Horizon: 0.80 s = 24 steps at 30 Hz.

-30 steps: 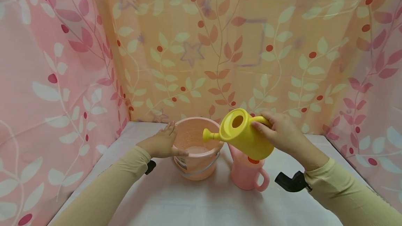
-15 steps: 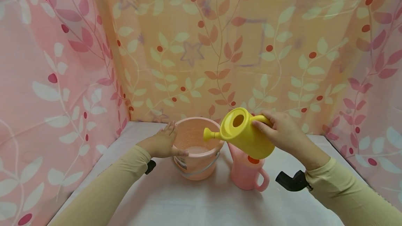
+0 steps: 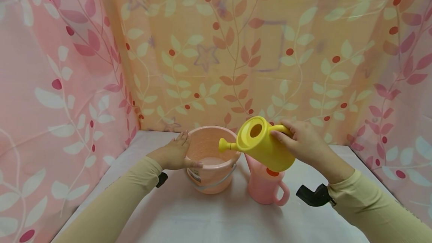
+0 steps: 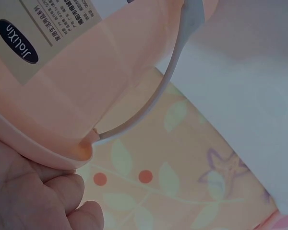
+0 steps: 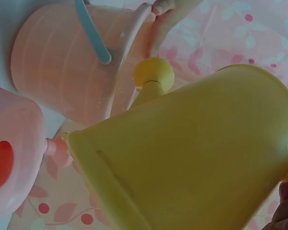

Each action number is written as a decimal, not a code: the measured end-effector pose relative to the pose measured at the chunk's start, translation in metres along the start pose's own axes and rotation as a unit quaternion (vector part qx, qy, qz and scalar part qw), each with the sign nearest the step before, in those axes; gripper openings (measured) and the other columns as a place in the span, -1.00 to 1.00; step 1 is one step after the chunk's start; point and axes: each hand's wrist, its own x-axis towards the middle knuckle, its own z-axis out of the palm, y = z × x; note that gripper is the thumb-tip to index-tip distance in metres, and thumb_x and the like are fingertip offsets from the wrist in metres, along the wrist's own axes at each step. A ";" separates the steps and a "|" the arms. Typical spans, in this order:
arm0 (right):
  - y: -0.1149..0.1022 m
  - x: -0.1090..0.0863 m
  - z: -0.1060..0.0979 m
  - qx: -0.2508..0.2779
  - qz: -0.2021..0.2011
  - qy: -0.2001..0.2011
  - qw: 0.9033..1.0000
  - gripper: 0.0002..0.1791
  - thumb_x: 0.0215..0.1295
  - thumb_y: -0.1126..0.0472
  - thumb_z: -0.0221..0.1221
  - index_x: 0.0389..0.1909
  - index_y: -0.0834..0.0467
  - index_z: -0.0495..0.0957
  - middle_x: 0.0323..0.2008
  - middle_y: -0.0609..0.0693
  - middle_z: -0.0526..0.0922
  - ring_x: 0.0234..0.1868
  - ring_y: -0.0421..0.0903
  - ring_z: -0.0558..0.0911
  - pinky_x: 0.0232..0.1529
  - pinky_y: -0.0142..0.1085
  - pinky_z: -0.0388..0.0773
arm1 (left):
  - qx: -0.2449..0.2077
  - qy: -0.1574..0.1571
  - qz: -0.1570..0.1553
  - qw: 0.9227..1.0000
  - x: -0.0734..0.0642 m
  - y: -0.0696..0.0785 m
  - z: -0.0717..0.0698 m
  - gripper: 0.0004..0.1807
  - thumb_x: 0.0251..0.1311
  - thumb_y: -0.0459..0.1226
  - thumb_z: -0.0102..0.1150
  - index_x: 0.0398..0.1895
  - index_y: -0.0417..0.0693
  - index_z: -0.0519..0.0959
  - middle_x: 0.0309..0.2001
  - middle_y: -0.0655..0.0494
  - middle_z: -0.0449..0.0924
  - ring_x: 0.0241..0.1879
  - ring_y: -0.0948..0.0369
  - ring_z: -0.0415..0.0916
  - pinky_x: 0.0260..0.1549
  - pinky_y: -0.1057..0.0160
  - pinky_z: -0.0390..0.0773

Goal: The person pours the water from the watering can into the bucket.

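My right hand [image 3: 300, 141] grips a yellow watering can [image 3: 266, 149] by its handle. The can is tipped to the left, its round spout head [image 3: 222, 145] over the mouth of a peach plastic bucket [image 3: 212, 183]. No stream shows from the spout. At the bucket's left rim, my left hand [image 3: 172, 155] holds on, thumb lying over the front rim and fingers along the side. Its curled fingers [image 4: 62, 189] show against the rim in the left wrist view. A pink watering can [image 3: 263, 186] with a red oval on top stands right of the bucket, partly hidden by the yellow one.
The bucket's grey bail handle [image 3: 216, 183] hangs down at its front. Everything stands on a white-covered table [image 3: 202, 220]. Patterned leafy cloth [image 3: 229, 48] walls off the back and both sides. Black wrist cameras [image 3: 315, 195] sit below both cuffs.
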 end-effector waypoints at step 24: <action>-0.003 0.000 -0.001 0.005 0.006 -0.001 1.000 -0.81 0.20 0.06 0.19 -0.45 0.10 0.52 -0.61 -0.11 0.48 -0.56 -0.16 0.42 -0.55 -0.36 0.42 | -0.004 0.008 0.012 1.000 -0.001 0.000 0.001 0.29 -0.09 0.45 -0.11 0.37 -0.42 -0.20 0.39 -0.33 -0.36 0.39 -0.12 -0.37 0.28 -0.11 -0.13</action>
